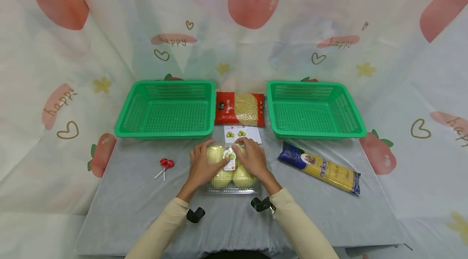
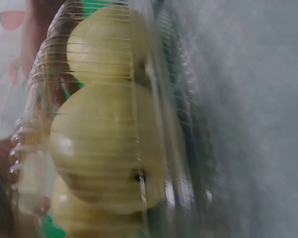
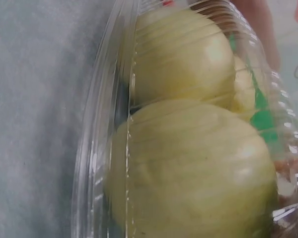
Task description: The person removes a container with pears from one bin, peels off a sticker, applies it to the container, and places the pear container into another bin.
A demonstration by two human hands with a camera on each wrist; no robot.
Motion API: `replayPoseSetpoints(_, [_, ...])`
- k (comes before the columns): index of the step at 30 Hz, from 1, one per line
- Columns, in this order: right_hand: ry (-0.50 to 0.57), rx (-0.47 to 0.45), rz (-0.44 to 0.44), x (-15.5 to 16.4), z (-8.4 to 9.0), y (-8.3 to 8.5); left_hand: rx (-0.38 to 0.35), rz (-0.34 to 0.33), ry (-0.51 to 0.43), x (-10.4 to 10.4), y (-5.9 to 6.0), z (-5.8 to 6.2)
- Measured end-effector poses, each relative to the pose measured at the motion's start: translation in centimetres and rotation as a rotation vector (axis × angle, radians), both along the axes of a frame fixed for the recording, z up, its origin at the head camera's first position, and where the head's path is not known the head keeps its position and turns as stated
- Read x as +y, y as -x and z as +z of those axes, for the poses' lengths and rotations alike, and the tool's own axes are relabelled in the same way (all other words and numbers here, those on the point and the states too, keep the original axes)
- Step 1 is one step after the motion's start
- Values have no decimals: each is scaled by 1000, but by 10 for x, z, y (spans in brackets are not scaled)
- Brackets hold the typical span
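Now both the left hand (image 1: 202,165) and right hand (image 1: 252,159) clasp the clear apple box (image 1: 232,182).

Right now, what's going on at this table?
A person has both hands on a clear clamshell of yellow-green apples at the table's near middle. The left hand and right hand lie over its top, fingers curled over the lid by the label. The clamshell rests on the grey table. Behind it stand two green baskets, both holding nothing, with a noodle bag between them. A spaghetti pack lies to the right, lollipops to the left.
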State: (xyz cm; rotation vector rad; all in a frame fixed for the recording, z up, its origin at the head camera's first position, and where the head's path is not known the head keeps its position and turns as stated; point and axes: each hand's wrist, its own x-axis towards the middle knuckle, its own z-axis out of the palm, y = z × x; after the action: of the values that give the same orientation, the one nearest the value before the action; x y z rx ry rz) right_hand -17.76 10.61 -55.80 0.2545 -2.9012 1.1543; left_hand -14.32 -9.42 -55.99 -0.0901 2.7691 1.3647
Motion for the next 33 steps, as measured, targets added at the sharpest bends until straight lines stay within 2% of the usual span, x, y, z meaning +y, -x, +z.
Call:
replayPoseSetpoints(5, [-7, 12, 16, 0, 1, -2, 17, 73, 38, 5, 5, -1])
replayPoseSetpoints(12, [-41, 2, 34, -3, -3, -2, 9, 96, 28, 4, 5, -2])
replayPoseSetpoints(22, [-52, -26, 69, 2, -2, -5, 37, 99, 6, 7, 3, -2])
replayPoseSetpoints(29, [-18, -172, 170, 16, 4, -2, 46, 78, 5, 9, 3, -1])
replayPoseSetpoints(33, [20, -181, 178, 19, 4, 2, 49, 69, -2, 8, 4, 0])
